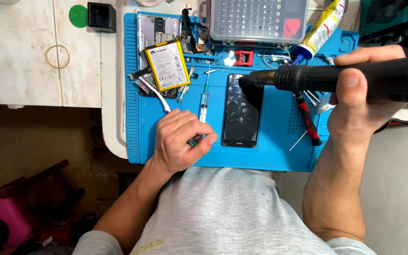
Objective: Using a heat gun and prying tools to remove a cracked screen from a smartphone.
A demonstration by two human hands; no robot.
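My right hand [355,101] grips a black hot-air tool [355,78], held level, its nozzle over the top of a black phone screen [241,113] that lies on the blue work mat [275,146]. My left hand [182,139] rests on the mat left of the phone, fingers curled around the lower end of a thin syringe [204,101]. It lies upright between my hand and the screen.
An opened phone body with a yellow battery [167,65] and a toothbrush [154,90] lie at the mat's upper left. A clear bit case [258,20], a glue tube [322,26], a red-handled screwdriver [308,118] and a rubber band [57,56] are around.
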